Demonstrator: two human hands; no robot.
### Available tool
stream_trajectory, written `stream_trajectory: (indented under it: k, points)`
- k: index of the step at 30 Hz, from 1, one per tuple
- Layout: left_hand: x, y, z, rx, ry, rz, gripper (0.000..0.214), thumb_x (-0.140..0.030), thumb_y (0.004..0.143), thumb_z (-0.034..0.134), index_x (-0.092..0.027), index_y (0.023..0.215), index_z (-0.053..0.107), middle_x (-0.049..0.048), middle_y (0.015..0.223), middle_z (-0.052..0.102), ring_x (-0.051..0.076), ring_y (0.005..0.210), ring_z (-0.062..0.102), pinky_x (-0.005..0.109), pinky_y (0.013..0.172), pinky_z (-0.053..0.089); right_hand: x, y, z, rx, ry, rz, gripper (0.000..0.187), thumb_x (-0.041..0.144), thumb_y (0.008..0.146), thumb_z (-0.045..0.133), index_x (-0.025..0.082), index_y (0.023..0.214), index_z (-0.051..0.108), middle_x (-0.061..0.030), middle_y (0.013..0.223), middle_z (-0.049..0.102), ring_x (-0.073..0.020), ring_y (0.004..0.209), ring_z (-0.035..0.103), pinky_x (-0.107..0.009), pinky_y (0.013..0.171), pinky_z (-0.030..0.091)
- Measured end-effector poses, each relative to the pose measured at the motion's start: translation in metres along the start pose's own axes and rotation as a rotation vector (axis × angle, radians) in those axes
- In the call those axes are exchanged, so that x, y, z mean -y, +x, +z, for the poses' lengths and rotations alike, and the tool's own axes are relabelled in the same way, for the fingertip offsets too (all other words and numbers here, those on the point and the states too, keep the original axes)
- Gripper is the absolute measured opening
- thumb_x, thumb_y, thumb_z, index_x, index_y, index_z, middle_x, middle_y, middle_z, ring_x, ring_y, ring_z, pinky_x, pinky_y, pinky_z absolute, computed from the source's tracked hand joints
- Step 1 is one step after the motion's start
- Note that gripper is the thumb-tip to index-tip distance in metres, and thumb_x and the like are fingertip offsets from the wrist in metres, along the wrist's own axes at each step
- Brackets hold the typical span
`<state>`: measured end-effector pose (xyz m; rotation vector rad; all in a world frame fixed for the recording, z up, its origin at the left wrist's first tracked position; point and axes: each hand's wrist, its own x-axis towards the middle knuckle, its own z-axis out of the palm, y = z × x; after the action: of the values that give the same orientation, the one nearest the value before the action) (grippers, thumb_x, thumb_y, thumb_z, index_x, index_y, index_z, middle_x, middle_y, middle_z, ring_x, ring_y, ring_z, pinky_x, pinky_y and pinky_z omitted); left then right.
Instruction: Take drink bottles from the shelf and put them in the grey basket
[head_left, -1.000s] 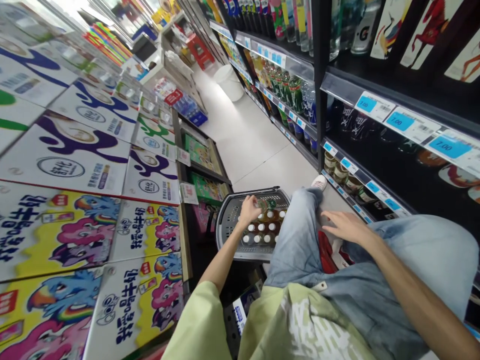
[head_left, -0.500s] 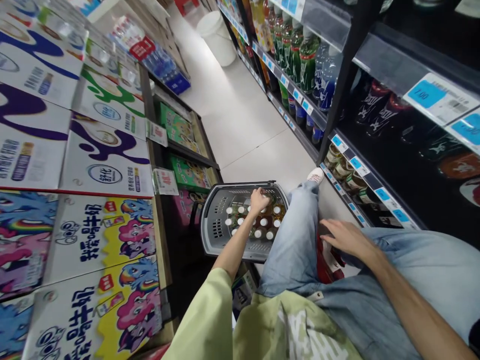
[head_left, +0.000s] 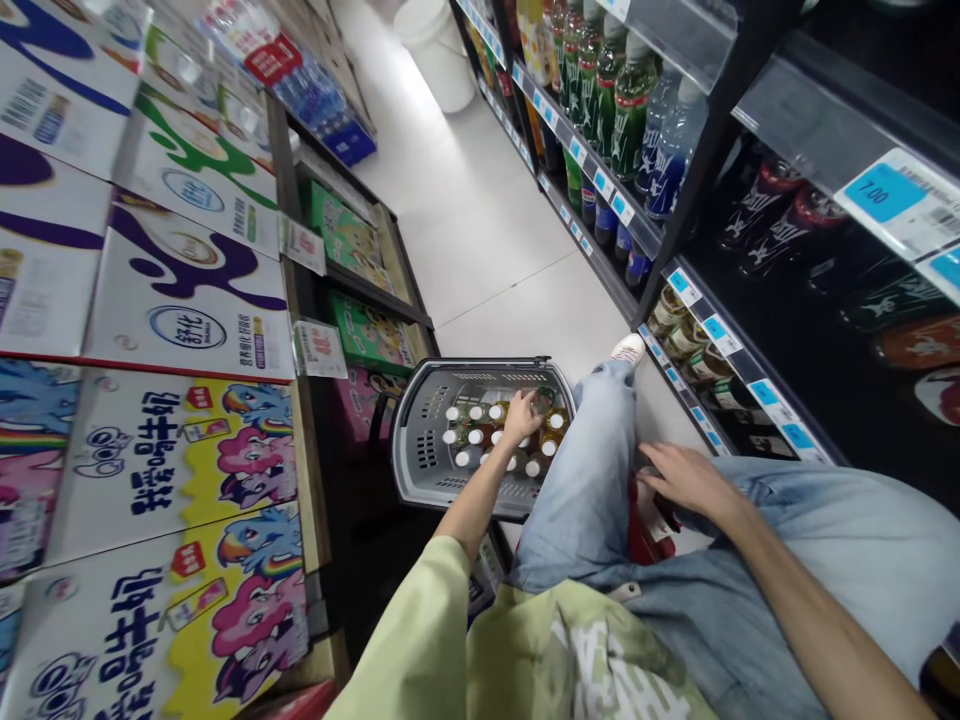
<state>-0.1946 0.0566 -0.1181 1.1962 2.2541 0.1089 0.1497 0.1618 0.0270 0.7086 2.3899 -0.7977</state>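
Observation:
A grey shopping basket stands on the floor in front of me, beside my left leg. Several upright bottles with white caps fill its middle. My left hand reaches into the basket, fingers curled round a clear, greenish bottle at the far right of the group. Part of that bottle is hidden by the hand. My right hand hovers or rests by my right knee, fingers loosely extended and holding nothing. Below it shows a red item, mostly hidden by my legs.
On the right, shelves hold green-labelled bottles and jars, with price tags along the edges. Stacked milk cartons border the left. Farther up the aisle are a white bucket and shrink-wrapped water bottles.
My left hand has shifted slightly within the basket, its fingers now a little more spread at the bottle. My right hand stays by my knee. The view has tilted slightly.

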Motion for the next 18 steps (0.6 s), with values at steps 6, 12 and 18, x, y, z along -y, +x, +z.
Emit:
stream_trajectory:
  k: [6, 12, 18]
  points:
    - [-0.008, 0.018, 0.011, 0.033, -0.009, -0.011, 0.053, -0.012, 0.075, 0.071, -0.013, 0.128, 0.079, 0.0188, 0.128, 0.063, 0.030, 0.112, 0.065, 0.040, 0.106, 0.054, 0.004, 0.003, -0.004, 0.045, -0.023, 0.037, 0.036, 0.030, 0.111, 0.054, 0.013, 0.141, 0.064, -0.0190, 0.131, 0.074, -0.0356, 0.122, 0.073, -0.041, 0.096, 0.055]
    - [-0.022, 0.049, 0.017, 0.057, -0.030, -0.002, 0.049, -0.006, 0.071, 0.071, -0.009, 0.119, 0.081, 0.0216, 0.131, 0.066, 0.031, 0.113, 0.066, 0.041, 0.111, 0.051, 0.016, 0.013, -0.012, 0.117, -0.053, 0.047, 0.029, 0.027, 0.109, 0.057, 0.011, 0.130, 0.070, -0.0209, 0.130, 0.074, -0.0379, 0.122, 0.073, -0.042, 0.096, 0.057]
    - [-0.031, 0.062, 0.028, 0.054, -0.069, -0.010, 0.026, 0.000, 0.074, 0.066, -0.005, 0.098, 0.074, 0.0171, 0.118, 0.066, 0.020, 0.097, 0.064, 0.030, 0.097, 0.051, 0.011, 0.024, 0.004, 0.121, -0.048, 0.013, 0.031, 0.026, 0.107, 0.058, 0.006, 0.124, 0.074, -0.0233, 0.122, 0.075, -0.0405, 0.116, 0.075, -0.045, 0.094, 0.059]
